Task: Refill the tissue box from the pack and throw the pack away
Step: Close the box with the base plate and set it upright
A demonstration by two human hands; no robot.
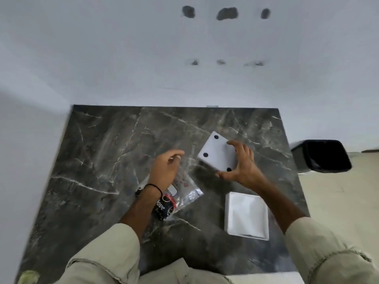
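A white square tissue box base (217, 153) with black round feet is tilted above the dark marble table (98, 160). My right hand (240, 162) grips it by its right edge, thumb under the near corner. The white tissue box (247, 215) lies open-side up near the table's right front, white tissue inside. A crumpled clear plastic pack (184, 193) with dark and red print lies left of it. My left hand (166, 167) hovers over the pack's far end, fingers curled. Whether it pinches the plastic is hidden.
A black waste bin (322, 155) stands on the pale floor just past the table's right edge. White walls close off the far side and the left. The left half of the marble top carries nothing.
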